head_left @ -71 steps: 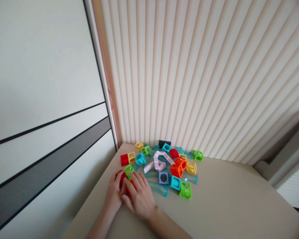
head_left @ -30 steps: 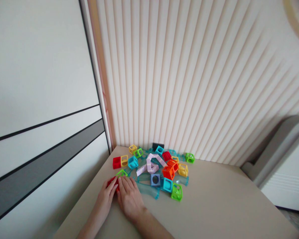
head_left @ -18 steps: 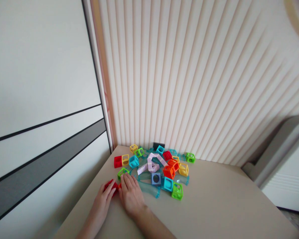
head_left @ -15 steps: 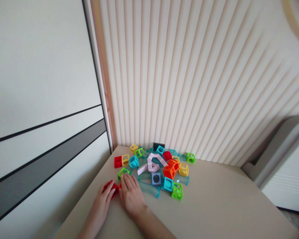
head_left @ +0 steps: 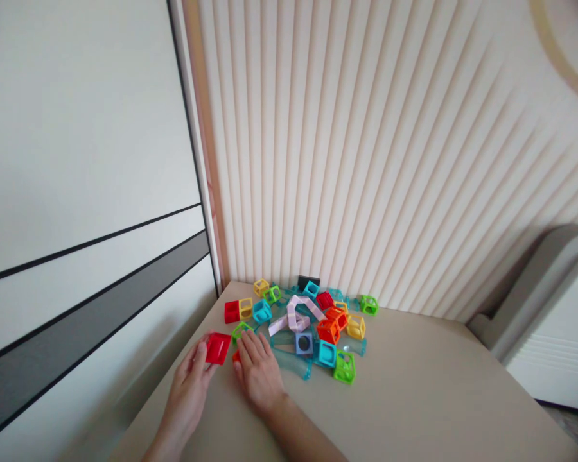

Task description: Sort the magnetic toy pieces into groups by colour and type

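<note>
My left hand (head_left: pixel 189 390) lies on the beige table (head_left: pixel 414 391) with its fingertips on a flat red square piece (head_left: pixel 218 348), thumb and fingers around its lower edge. My right hand (head_left: pixel 259 372) rests palm down just to the right, fingers together over a small red-orange piece (head_left: pixel 236 355) that is mostly hidden. A green open cube (head_left: pixel 241 330) sits right beyond my right fingertips.
A heap of coloured open cubes (head_left: pixel 327 330), clear blue track pieces (head_left: pixel 296 362) and a lilac curved track (head_left: pixel 296 312) lies against the ribbed wall (head_left: pixel 366 160). A white panel wall (head_left: pixel 77 192) borders the table's left edge. A grey-white unit (head_left: pixel 549 321) stands at right.
The red piece has been pulled apart from under my hands: my left hand has moved left with the flat red square, which now shows fully. My right hand stays in place.
</note>
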`<state>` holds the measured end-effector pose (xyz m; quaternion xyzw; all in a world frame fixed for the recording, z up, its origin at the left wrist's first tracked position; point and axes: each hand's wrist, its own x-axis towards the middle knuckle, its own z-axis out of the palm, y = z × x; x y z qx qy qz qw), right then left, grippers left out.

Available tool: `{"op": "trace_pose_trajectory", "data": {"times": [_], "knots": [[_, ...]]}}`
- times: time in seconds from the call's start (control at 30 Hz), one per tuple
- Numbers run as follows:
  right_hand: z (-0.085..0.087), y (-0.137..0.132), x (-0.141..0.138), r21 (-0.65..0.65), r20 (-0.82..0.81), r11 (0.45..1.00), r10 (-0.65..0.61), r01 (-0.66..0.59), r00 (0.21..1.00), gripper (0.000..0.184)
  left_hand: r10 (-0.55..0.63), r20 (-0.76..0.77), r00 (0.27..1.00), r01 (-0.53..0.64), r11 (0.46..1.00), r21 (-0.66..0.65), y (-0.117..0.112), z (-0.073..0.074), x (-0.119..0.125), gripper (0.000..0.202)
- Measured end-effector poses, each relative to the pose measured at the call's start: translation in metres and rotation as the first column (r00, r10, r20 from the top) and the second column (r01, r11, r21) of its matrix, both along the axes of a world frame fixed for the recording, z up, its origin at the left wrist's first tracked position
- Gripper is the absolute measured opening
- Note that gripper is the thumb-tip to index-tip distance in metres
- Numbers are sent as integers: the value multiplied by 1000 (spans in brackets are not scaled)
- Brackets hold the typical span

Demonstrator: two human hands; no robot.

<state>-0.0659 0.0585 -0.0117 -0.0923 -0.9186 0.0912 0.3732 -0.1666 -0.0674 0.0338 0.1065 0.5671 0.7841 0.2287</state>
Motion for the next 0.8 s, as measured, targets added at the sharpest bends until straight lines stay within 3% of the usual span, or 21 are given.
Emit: {"op": "trace_pose_trajectory", "data": {"times": [0.13,0.23,0.3,0.37,0.47,0.57,0.63,0.7,0.77,0.8], "knots": [[16,2,16,-27,-55,998,57,-59,997,44,-94,113,989,74,983,169,19,18,24,59],[25,4,40,-211,-140,977,-15,-15,990,44,-142,119,983,118,974,191,29,23,37,58],[27,7,58,-363,-199,932,-80,2,977,46,-189,78,979,173,970,171,35,22,46,57],[30,12,75,-441,-258,896,-79,-45,963,49,-247,-8,969,246,961,125,43,18,58,55],[39,24,97,-440,-289,892,-37,-99,957,55,-336,-236,912,347,938,3,58,13,81,48],[51,44,119,-418,-268,907,-61,-59,962,48,-417,-535,735,409,902,-141,75,15,92,42],[53,58,135,-382,-268,924,-102,-9,958,42,-392,-750,532,337,911,-238,86,21,78,43],[48,69,153,-332,-302,942,-160,54,940,37,-278,-915,293,119,960,-253,95,25,45,39],[40,77,169,-311,-359,943,-231,118,904,31,-211,-932,294,17,976,-216,103,25,-3,31],[36,79,175,-320,-384,935,-275,153,881,29,-163,-942,293,-89,976,-197,106,22,-27,32]]}}
